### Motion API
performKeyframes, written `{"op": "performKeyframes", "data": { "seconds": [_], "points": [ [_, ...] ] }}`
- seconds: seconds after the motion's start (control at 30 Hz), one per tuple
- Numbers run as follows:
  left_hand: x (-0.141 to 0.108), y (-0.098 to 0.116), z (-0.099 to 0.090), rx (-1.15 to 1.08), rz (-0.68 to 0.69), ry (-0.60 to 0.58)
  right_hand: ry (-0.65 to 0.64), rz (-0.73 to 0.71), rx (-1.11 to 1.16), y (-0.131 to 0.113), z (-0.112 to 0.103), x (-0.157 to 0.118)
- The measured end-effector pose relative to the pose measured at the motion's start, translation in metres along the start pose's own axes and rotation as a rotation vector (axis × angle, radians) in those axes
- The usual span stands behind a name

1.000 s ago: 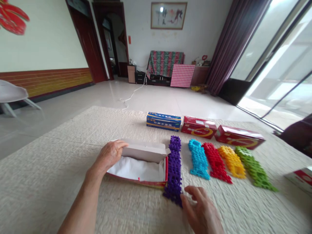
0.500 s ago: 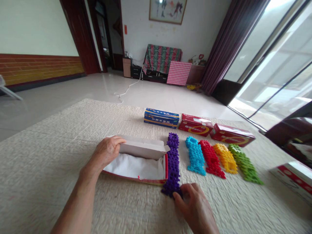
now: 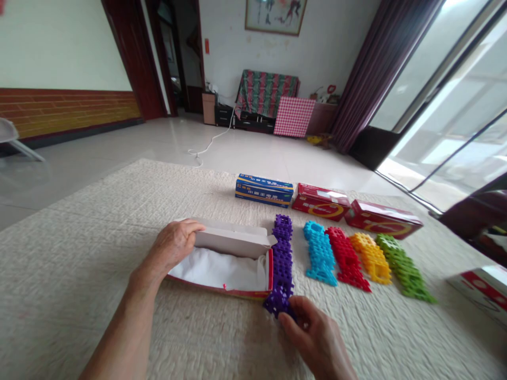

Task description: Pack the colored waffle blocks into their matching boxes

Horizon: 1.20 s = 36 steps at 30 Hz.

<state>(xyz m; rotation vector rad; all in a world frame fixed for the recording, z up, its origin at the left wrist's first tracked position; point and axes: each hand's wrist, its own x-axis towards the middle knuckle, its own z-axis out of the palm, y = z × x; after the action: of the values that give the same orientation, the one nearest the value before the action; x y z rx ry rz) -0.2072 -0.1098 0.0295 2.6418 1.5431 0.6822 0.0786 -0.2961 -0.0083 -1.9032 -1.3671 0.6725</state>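
Note:
An open cardboard box [image 3: 271,269] with red edges lies in front of me, its grey flap raised at the back. White cloth [image 3: 222,268] fills the inside. My left hand [image 3: 176,243] is closed on the box's far left side, fingers over the flap. Along the box's right end runs a strip of purple interlocking plastic blocks [image 3: 282,258]. My right hand [image 3: 312,330] pinches the near end of that strip between thumb and fingers. Light-blue [image 3: 319,253], red [image 3: 348,258], yellow [image 3: 371,257] and green block pieces [image 3: 406,268] lie in a row to the right.
Behind the blocks stand a blue box [image 3: 264,190] and two red boxes [image 3: 321,201]. A white-and-red box [image 3: 481,290] sits at the right edge. All rest on a cream quilted cover [image 3: 99,232]. A white cable [image 3: 206,150] runs across the tiled floor beyond.
The near end of the purple strip has tilted slightly up in my right hand. My left hand keeps its place on the box. The view has shifted a little.

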Motion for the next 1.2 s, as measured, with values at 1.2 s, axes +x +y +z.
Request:
{"op": "performKeyframes", "data": {
  "seconds": [1.2],
  "points": [
    [-0.008,0.142,-0.032,-0.645,0.293,-0.121,0.318,-0.436,0.195,-0.046,0.001,0.018]
  ]
}}
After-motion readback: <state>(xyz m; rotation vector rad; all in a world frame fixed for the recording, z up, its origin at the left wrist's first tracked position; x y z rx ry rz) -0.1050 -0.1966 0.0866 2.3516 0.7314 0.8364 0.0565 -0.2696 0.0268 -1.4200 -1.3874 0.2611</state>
